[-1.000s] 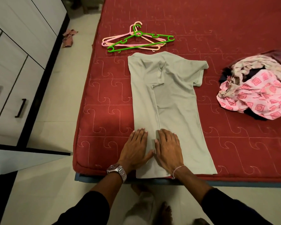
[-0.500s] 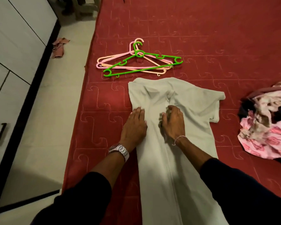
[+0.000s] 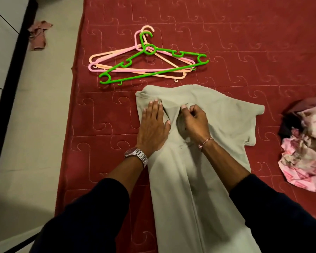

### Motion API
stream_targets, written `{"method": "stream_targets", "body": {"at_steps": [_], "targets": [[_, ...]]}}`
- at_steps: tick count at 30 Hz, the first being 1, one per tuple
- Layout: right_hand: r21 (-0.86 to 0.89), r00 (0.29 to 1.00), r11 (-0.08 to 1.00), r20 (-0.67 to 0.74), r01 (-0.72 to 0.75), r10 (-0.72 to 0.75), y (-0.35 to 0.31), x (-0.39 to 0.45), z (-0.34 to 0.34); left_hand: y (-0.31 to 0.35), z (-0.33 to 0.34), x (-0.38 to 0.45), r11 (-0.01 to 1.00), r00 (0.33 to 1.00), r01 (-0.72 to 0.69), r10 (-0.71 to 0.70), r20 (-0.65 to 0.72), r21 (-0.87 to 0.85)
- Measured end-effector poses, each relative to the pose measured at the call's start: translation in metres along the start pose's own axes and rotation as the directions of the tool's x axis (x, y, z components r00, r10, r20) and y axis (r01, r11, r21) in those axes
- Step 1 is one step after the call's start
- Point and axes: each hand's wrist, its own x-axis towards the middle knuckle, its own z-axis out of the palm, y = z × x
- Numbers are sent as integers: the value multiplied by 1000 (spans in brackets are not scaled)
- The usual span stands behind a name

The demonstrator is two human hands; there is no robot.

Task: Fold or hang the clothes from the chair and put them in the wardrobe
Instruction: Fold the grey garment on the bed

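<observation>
Folding a grey-green shirt [image 3: 204, 147] laid lengthwise on the red mattress [image 3: 244, 33].
The shirt's long axis runs away from the person, its collar end farthest. The left hand [image 3: 152, 128] is pressed flat on the folded left side; the right hand [image 3: 194, 123], nearer the unfolded sleeve, is curled, pinching cloth near the collar. Both hands have been moved up from mid-shirt. Beyond the shirt, hangers [image 3: 148, 59] are piled.

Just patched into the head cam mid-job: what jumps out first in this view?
A pale grey-green T-shirt lies partly folded lengthwise on the dark red quilted mattress, with the left hand pressing flat near its collar and the right hand pinching a fold beside it. Beyond the shirt lies a stack of plastic hangers, bright green on pink and peach; a crumpled pink patterned clothes pile sits at the right edge.
</observation>
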Motion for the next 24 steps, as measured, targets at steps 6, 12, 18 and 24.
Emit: {"method": "stream_targets", "body": {"at_steps": [6, 12, 18, 24], "targets": [[164, 913, 973, 399, -164, 86, -3, 3, -39, 2, 2, 2, 997, 1000, 24, -24, -11, 73], [17, 898, 1000, 439, -16, 7, 4, -3, -59, 3, -5, 9, 988, 994, 99, -104, 31, 120], [-253, 905, 934, 402, 252, -136, 9, -14, -51, 11, -5, 10, 979, 995, 88, -94, 26, 184], [-410, 987, 903, -38, 126, -155, 13, -34, -39, 16, 11, 3, 995, 999, -46, 46, 7, 87]]}}
